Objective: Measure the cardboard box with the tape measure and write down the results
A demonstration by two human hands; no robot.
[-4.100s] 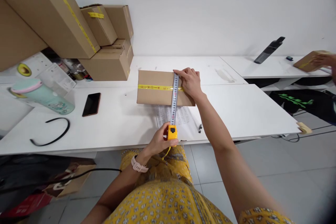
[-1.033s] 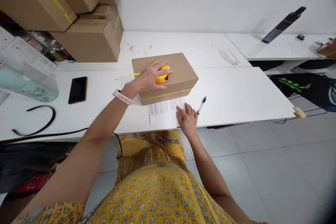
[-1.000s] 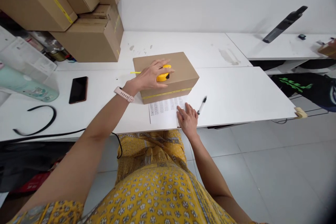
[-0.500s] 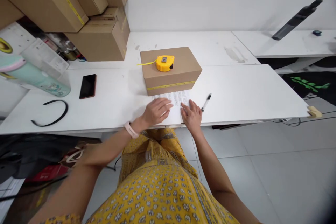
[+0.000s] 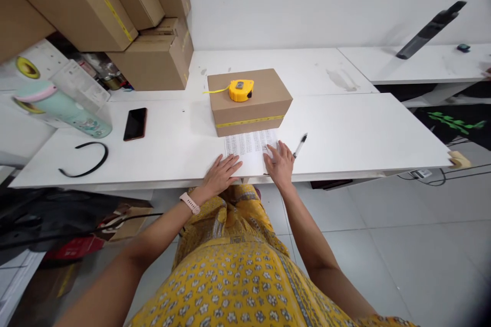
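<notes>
A printed sheet of paper [image 5: 249,150] lies on the white table, its far edge against the foot of a cardboard box [image 5: 249,107]. My left hand [image 5: 221,173] rests flat at the sheet's left side, fingers stretched out. On the sheet's right edge, my right hand [image 5: 281,162] is laid down with its fingers apart and slightly bent. Both hands hold nothing. On top of the box sits a yellow tape measure [image 5: 241,91], a short length of its tape sticking out to the left. Just right of my right hand lies a pen [image 5: 300,145].
A phone [image 5: 135,124], a black headband [image 5: 94,163] and a mint-green bottle [image 5: 72,110] are on the table's left part. Stacked cardboard boxes [image 5: 153,61] stand at the back left. A dark bottle [image 5: 427,33] is on the far right table [image 5: 422,69].
My left hand has moved left and toward me, uncovering more of the sheet's print. My right hand has stayed nearly in place. The view has shifted slightly.
</notes>
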